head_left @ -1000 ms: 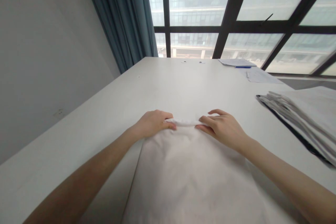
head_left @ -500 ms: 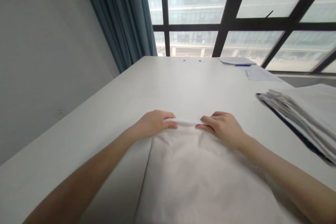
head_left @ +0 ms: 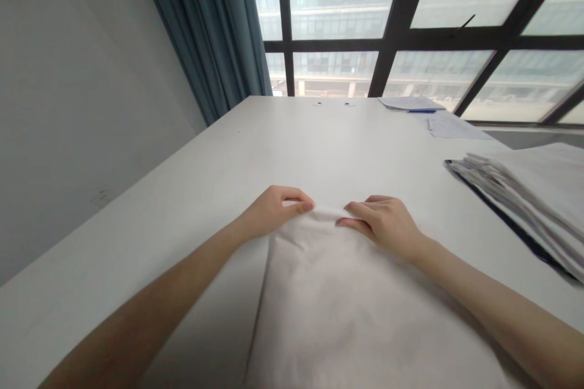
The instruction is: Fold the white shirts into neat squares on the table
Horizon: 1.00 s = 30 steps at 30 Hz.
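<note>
A white cloth (head_left: 356, 304) stretches from the middle of the table down past the bottom of the view, with small creases near its far edge. My left hand (head_left: 278, 209) pinches that far edge, thumb and fingertips together at its left part. A short way to the right, my right hand (head_left: 381, 219) grips the same edge between thumb and fingers. A short stretch of folded-looking edge shows between the two hands.
On the white table (head_left: 310, 146), a stack of folded pale cloths (head_left: 538, 194) lies at the right. Papers (head_left: 410, 103) and a blue pen (head_left: 422, 111) are at the back right. A blue curtain (head_left: 214, 30) hangs beside the windows, with a grey wall at left.
My left hand has slid slightly right along the cloth's edge, its fingertips now closed together nearer my right hand. The cloth's left side has shifted a little right. My right hand has barely moved.
</note>
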Motion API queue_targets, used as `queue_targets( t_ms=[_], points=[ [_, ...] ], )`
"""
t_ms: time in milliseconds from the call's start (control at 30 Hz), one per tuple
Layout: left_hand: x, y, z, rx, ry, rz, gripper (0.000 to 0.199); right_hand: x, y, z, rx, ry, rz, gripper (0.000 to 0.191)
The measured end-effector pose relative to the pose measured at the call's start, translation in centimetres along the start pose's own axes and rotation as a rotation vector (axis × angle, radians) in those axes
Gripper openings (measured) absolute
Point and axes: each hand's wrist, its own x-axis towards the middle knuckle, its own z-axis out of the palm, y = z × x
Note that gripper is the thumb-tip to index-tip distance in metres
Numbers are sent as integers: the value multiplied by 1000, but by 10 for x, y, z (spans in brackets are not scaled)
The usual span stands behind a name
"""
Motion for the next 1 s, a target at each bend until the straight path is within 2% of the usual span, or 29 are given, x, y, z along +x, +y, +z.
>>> queue_targets(
  t_ms=[133,333,467,600,700,833,1000],
  points=[
    [3,-9,-11,-93,-93,-36,53,-3,4,5,-37,44,-3,48],
    [5,-12,-13,-61,-191,-24,44,-5,6,8,-35,50,-17,46],
    [6,-9,-7,-53,-102,-19,36,-4,7,3,-11,-5,7,46],
    [0,3,3,69,32,60,28,2,5,-7,51,-106,68,46],
    [-5,13,8,140,60,120,27,6,3,-13,109,-119,69,46],
    [-5,13,6,-26,15,78,33,5,0,-11,125,-38,28,46],
    [-1,-3,1,-338,-190,-90,59,1,-1,-3,72,55,-9,44]
  ],
)
